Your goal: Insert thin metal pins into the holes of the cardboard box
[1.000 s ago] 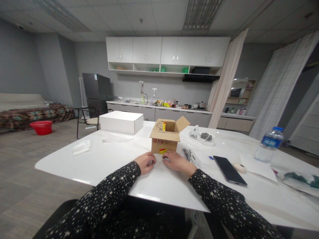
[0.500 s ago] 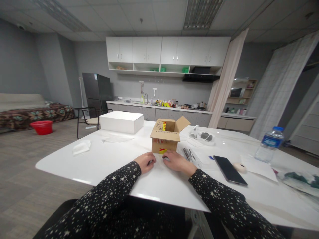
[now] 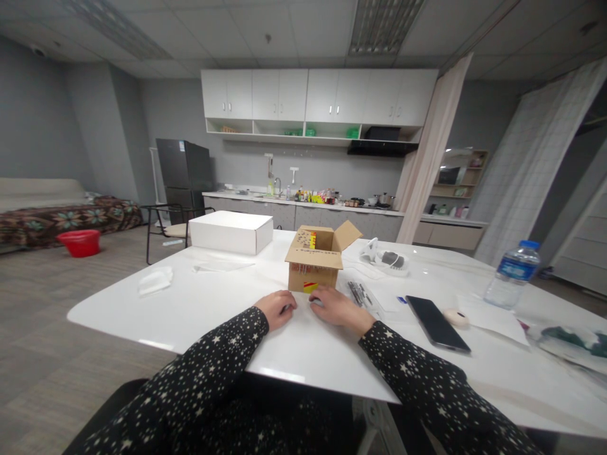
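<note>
My left hand (image 3: 277, 308) rests on the white table (image 3: 190, 309) just in front of a small cardboard box (image 3: 313, 260). Its fingers are loosely bent, with a gap between thumb and fingers and nothing held. On the other side, my right hand (image 3: 337, 306) lies near the box's front lower edge, fingers loosely curved, also holding nothing; whether the fingertips touch the cardboard I cannot tell. The box stands upright with flaps folded out at the front and right, and its inside is mostly hidden. A clear case of dark slim tools (image 3: 363, 296) lies beyond my right wrist.
A white box (image 3: 231, 232) stands at the back left, near a white tissue (image 3: 155, 281). To the right are a black phone (image 3: 438, 323), a water bottle (image 3: 512, 276), a beige rounded object (image 3: 456, 317) and a white device with a cable (image 3: 391, 261).
</note>
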Available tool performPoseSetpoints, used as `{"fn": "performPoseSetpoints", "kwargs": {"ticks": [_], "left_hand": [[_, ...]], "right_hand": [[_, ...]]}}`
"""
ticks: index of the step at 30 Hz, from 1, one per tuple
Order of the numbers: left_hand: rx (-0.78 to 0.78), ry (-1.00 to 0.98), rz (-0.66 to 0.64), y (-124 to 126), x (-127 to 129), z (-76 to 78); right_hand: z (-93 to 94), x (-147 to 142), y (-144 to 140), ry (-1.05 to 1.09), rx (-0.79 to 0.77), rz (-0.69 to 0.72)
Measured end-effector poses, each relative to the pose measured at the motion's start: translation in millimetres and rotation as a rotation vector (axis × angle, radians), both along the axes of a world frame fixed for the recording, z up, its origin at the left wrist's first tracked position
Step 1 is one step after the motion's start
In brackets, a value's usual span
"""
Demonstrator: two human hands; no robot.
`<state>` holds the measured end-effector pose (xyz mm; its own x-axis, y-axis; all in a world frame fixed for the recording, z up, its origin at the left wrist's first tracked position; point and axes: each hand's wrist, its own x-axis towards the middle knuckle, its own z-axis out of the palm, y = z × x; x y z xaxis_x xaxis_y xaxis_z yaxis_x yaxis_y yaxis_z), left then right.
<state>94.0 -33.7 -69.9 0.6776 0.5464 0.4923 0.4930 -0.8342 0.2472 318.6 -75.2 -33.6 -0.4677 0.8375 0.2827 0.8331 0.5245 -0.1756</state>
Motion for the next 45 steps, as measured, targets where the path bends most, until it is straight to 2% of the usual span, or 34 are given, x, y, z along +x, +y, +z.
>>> {"fn": "performPoseSetpoints", "kwargs": {"ticks": [5, 10, 12, 21, 37, 41, 45], "left_hand": [[0.042, -0.018, 0.033, 2, -1, -1.2], [0.114, 0.045, 0.255, -1, -1, 6.3], [0.089, 0.102, 0.327, -3, -1, 9.5], [-0.113, 0.216, 0.404, -13, 1, 22.8], [-0.152, 0.155, 0.412, -16, 4, 23.8], [-0.100, 0.097, 0.388, -16, 3, 25.2], [0.015, -0.069, 0.358, -15, 2, 28.8]], "right_hand": [[2.1, -2, -2, 0.001, -0.006, -0.009], [5.4, -3, -5, -0.009, -0.017, -0.018], [5.7, -3, -5, -0.006, -0.020, -0.018], [5.7, -4, -5, -0.006, -0.027, -0.025], [1.1, -2, -1, 0.017, -0.014, -0.007], [1.5, -1, -1, 0.011, -0.018, -0.004], [1.5, -1, -1, 0.010, -0.014, -0.009]]}}
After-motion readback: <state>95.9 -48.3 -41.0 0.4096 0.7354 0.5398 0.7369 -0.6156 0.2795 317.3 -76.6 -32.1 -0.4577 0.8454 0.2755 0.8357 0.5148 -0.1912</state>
